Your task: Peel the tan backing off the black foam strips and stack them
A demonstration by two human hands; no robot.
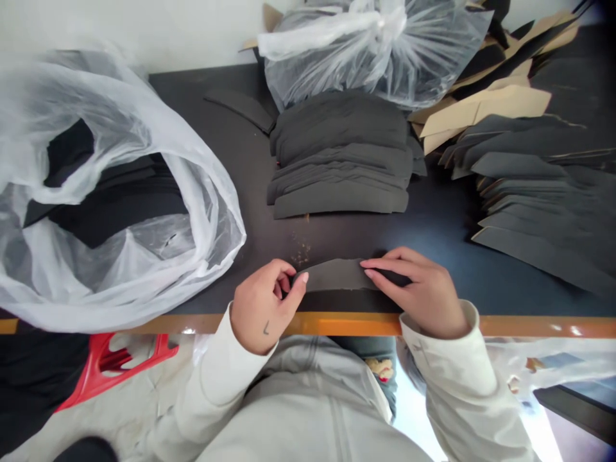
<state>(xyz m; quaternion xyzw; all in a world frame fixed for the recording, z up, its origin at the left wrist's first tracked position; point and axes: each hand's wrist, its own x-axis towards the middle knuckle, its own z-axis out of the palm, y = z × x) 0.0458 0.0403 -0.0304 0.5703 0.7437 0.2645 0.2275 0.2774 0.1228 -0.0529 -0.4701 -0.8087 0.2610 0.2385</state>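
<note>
Against a white wall stands a dark table with an orange front edge, and I take as my landmark the middle stack of dark, slightly curved sheet pieces. In the head view, an open plastic bag with dark pieces inside lies to the left of this stack. Behind the stack is a gathered clear bag; a single curved strip lies just beside its back left corner. To its right are tan pieces and a loose, fanned pile of dark ones.

The curved dark piece being handled is in front of the stack, apart from it. The left hand grips its left end, thumb above and fingers curled. The right hand holds the other end with the tips of thumb and forefinger; whether it is one layer or more, I cannot tell.

In my judgement, if both hands push inward, the piece could bend and take a crease. A loosened grip might let it slip over the near edge. The crumbs between it and the stack could stick to its surface. The stack, unevenly layered, would perhaps slide if a hand knocked it.
</note>
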